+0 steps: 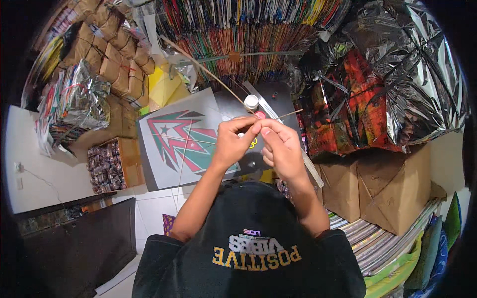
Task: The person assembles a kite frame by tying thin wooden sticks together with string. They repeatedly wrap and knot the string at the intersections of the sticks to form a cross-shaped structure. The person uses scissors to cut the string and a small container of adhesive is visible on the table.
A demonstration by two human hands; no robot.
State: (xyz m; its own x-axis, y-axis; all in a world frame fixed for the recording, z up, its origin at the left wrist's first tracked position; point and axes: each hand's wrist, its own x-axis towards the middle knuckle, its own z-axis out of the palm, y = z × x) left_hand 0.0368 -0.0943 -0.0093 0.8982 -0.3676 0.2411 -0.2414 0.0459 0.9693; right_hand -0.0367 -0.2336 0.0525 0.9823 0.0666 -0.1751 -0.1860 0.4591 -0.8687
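Over the dark table (282, 94), my left hand (234, 141) and my right hand (284, 151) meet, both closed in a pinch. From the fingers a long thin wooden stick (208, 71) runs up and away to the far left. A short stick end (293, 113) sticks out past my right hand; whether it is the same stick is hidden. Beneath my left forearm lies a pale sheet (161, 159) with a red, green and black angular star design (171, 130). Thin lines, sticks or threads, cross it. Yellow scissor-like handles (253, 143) show partly under my hands.
A white round container (251, 102), a red round item (260, 114) and a metal ruler (313, 173) lie just beyond and beside my hands. Stacked folded sheets (238, 39) stand behind the table. Wrapped bundles (116, 69) and a box of small packets (130, 161) are left; foil-wrapped bundles (355, 99) and cartons (387, 186) right.
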